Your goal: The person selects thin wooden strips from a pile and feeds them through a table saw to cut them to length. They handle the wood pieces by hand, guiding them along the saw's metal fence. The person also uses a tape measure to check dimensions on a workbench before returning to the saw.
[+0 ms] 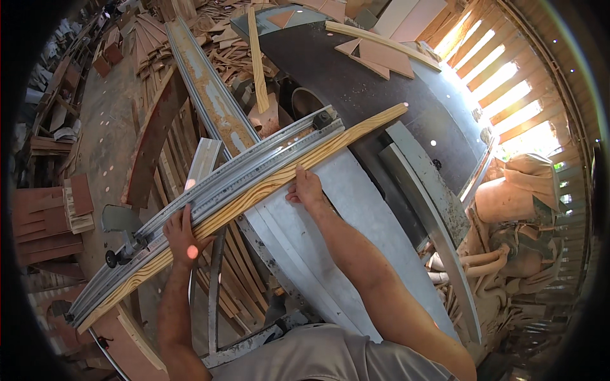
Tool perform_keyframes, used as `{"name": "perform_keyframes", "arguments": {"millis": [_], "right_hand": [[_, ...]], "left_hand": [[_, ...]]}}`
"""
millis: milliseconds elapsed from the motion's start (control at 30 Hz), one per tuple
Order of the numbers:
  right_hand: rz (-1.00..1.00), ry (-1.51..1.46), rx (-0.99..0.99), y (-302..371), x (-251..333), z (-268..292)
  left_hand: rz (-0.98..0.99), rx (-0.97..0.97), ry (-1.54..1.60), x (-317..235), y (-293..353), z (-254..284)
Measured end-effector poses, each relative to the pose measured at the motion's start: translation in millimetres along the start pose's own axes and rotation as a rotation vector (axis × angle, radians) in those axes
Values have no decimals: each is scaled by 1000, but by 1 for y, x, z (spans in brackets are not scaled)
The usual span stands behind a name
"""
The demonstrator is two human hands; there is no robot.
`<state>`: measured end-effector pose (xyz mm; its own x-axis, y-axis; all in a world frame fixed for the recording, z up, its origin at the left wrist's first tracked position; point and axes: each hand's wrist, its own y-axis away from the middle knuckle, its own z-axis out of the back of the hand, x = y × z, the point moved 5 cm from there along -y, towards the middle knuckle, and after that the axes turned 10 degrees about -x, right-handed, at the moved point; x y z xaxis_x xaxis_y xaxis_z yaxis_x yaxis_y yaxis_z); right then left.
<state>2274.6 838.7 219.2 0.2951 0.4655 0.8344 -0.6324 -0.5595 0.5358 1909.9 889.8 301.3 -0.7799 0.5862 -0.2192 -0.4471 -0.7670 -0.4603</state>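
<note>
A long pale wooden board [356,137] lies slantwise from the lower left to the upper right, along a ruled aluminium fence [264,154]. My left hand [181,236] reaches over the board, its fingers on the fence and its thumb spread at the board's near edge. Farther right, my right hand [307,187] has its fingers curled at the same near edge, above the grey metal machine table [362,203]. The undersides of both grips are hidden. A black knob [324,119] sits on the fence, and a stop with a grey plate [121,220] is at its left part.
A sliding rail [206,82] runs away beyond the fence. Triangular offcuts [381,56] and a wooden strip [381,44] rest on the dark machine top [298,54]. Scrap wood [216,35] is heaped behind. Long wood strips [238,273] lie below the fence; hoses [486,257] are at right.
</note>
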Motion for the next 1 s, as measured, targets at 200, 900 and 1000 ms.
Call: {"name": "perform_keyframes", "arguments": {"millis": [200, 900, 1000], "right_hand": [[-6, 4, 12, -2, 5, -9], [54, 10, 6, -17, 7, -29], [85, 17, 2, -18, 13, -31]], "left_hand": [[42, 10, -51, 3, -4, -9], [114, -53, -49, 9, -1, -11], [111, -87, -84, 9, -3, -12]]}}
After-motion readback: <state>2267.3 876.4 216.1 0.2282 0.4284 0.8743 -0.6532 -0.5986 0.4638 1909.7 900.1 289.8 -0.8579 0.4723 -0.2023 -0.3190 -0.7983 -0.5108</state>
